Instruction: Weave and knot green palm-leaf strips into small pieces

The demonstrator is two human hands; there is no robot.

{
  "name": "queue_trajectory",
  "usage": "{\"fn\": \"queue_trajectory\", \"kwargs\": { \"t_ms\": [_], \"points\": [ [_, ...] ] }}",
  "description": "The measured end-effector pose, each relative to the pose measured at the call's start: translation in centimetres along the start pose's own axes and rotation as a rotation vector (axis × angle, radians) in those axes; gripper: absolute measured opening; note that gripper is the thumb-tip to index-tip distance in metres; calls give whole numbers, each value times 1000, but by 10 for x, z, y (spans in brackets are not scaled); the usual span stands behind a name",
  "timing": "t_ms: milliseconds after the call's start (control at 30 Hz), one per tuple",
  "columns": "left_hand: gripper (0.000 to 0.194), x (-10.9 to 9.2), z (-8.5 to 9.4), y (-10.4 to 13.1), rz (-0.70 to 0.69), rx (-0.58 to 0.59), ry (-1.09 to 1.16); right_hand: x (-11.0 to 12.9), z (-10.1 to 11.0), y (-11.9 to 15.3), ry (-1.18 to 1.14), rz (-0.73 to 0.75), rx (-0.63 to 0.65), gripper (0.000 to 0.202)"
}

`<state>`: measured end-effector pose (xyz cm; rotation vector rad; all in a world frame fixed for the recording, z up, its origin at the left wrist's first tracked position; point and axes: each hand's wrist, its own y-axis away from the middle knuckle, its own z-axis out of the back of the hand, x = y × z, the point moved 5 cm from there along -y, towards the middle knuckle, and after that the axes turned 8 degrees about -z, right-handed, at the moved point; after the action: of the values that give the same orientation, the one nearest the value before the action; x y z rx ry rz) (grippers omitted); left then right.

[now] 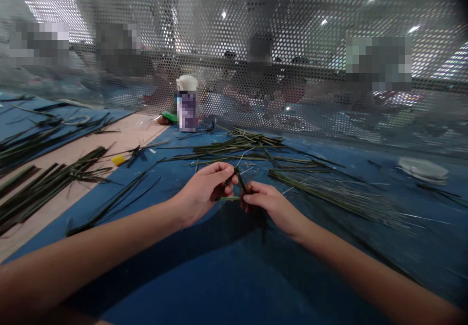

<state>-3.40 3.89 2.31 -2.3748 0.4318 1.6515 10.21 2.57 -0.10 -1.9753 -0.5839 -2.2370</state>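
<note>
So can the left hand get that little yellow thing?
Probably yes: only low, thin leaf strips seem to lie between the left hand and the yellow piece. But that hand is busy with a dark green strip, so it might need to let go first.

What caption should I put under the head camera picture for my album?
Two hands holding green strips over a blue table.

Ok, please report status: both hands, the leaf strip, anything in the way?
Left hand and right hand: both pinching green leaf strip. Strip: raised above blue table. Beyond hands: pile of strips, seemingly not blocking.
</note>
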Motion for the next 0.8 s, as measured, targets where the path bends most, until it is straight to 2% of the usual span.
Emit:
{"fn": "queue_trajectory", "kwargs": {
  "t_ms": [33, 167, 300, 467, 600, 700, 800],
  "points": [
    [10, 2, -1, 1, 16, 11, 5, 3, 2, -1, -11, 23, -16, 5],
    [5, 9, -6, 5, 89, 17, -15, 18, 6, 4, -81, 96, -64, 16],
    [7, 9, -7, 9, 94, -2, -66, 24, 0, 11, -36, 57, -34, 17],
    [10, 8, -8, 8, 63, 79, -113, 17, -1, 10, -25, 1, -72, 18],
    [17, 13, -8, 4, 28, 173, -238, 15, 1, 7, 16, 18, -117, 17],
    [21, 14, -6, 2, -26, 201, -320, 19, 1, 9, 80, 36, -132, 11],
    [20, 11, -4, 2, -90, 194, -393, 18, -2, 12, -45, -73, -41, 10]
  ]
}}
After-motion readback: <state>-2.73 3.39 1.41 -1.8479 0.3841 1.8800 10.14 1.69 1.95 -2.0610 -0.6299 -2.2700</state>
